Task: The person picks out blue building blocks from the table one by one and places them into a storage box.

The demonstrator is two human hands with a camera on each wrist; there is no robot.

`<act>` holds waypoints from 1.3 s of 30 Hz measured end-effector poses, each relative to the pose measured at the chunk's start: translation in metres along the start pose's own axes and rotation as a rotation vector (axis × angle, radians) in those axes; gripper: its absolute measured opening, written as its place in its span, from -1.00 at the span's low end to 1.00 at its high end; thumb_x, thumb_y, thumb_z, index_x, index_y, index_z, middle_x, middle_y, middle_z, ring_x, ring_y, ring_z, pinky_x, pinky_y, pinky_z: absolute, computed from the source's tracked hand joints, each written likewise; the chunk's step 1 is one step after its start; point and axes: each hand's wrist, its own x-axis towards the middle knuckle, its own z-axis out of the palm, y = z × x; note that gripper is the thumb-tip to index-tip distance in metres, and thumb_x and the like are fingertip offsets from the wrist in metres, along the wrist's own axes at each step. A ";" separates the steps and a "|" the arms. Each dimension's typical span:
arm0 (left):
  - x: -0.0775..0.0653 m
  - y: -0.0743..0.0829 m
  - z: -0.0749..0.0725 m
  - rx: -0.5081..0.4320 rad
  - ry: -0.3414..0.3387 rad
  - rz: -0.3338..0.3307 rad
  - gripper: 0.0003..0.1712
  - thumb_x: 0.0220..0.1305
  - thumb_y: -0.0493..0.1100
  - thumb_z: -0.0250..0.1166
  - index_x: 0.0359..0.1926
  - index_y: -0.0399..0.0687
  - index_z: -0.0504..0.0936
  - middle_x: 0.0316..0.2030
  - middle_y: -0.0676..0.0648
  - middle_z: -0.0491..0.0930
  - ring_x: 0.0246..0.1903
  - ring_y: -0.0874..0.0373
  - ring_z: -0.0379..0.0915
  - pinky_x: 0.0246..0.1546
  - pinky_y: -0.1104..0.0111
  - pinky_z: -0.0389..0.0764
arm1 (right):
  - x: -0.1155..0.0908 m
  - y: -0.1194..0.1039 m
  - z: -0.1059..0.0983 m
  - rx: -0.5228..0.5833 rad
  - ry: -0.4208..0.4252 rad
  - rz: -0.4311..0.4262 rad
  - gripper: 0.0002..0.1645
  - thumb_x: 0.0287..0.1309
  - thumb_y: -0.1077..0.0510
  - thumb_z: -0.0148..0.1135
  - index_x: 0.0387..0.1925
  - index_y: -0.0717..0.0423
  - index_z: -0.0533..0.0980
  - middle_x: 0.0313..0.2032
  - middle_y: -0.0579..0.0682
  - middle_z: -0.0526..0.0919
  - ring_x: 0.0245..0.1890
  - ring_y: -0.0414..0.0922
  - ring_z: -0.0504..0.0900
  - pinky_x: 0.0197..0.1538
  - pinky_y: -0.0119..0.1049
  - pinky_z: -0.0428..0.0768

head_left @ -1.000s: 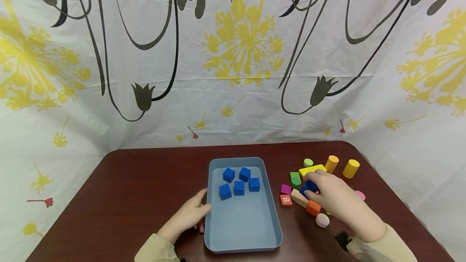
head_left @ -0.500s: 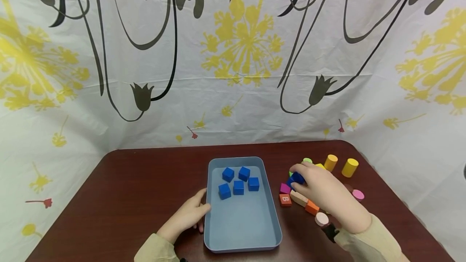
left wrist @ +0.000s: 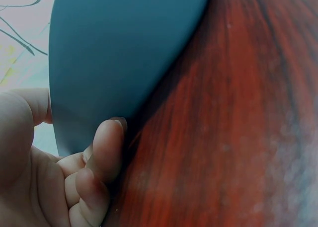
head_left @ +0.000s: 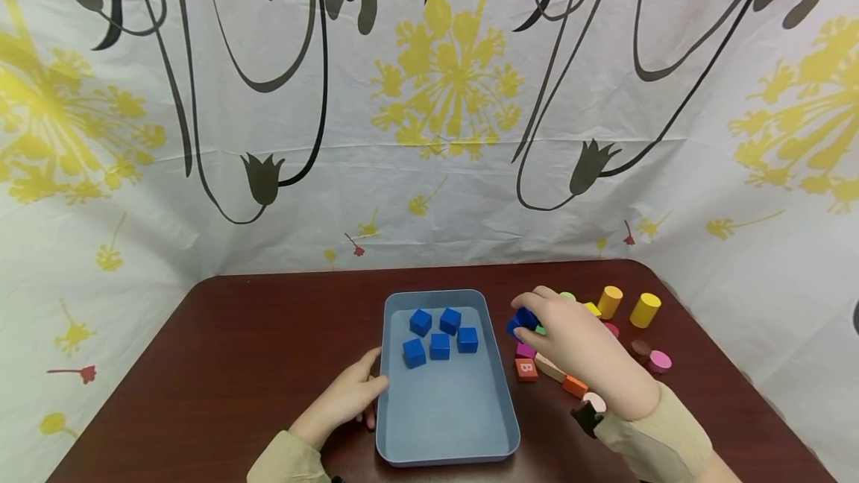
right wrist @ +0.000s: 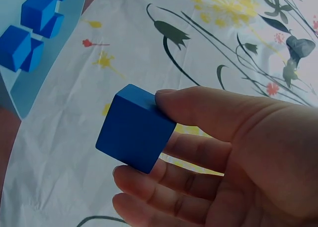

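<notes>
My left hand grips the left side of a blue-grey tray, thumb at the rim and the other fingers curled against its outer wall. Several blue cubes sit in the far half of the tray. My right hand pinches another blue cube between thumb and fingers. It is raised, just right of the tray and over the left edge of a group of coloured blocks.
On the right of the dark wooden table lie a red lettered block, a magenta block, a plain wood block, an orange block, yellow cylinders and a pink disc. A patterned cloth hangs behind.
My right hand has carried the blue cube leftward from among the coloured blocks toward the tray. My left hand and the tray have stayed in place.
</notes>
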 end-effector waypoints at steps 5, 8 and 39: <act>0.000 0.000 0.000 0.004 -0.001 0.001 -0.30 0.24 -0.14 0.02 0.35 -0.22 0.01 -0.71 -0.11 0.50 -0.80 0.01 0.44 -0.83 0.33 0.40 | 0.005 -0.008 0.003 0.019 -0.030 0.016 -0.63 0.04 0.09 0.32 -0.09 0.07 0.50 -0.22 -0.03 0.50 -0.31 -0.11 0.54 -0.25 -0.17 0.60; 0.000 0.000 0.000 0.003 -0.002 0.000 -0.30 0.24 -0.14 0.02 0.35 -0.22 0.01 -0.71 -0.11 0.50 -0.80 0.01 0.44 -0.83 0.33 0.40 | 0.008 -0.012 0.006 0.031 -0.023 0.005 -0.64 0.03 0.08 0.32 -0.10 0.04 0.50 -0.25 -0.08 0.48 -0.33 -0.15 0.52 -0.24 -0.21 0.60; 0.000 0.000 0.000 -0.015 -0.009 0.006 -0.29 0.22 -0.16 0.02 0.35 -0.22 0.01 -0.71 -0.12 0.50 -0.80 0.00 0.44 -0.84 0.34 0.37 | 0.030 -0.040 0.035 0.078 -0.084 -0.082 -0.61 -0.05 0.06 0.38 -0.14 0.07 0.54 -0.27 -0.09 0.51 -0.33 -0.22 0.50 -0.25 -0.32 0.57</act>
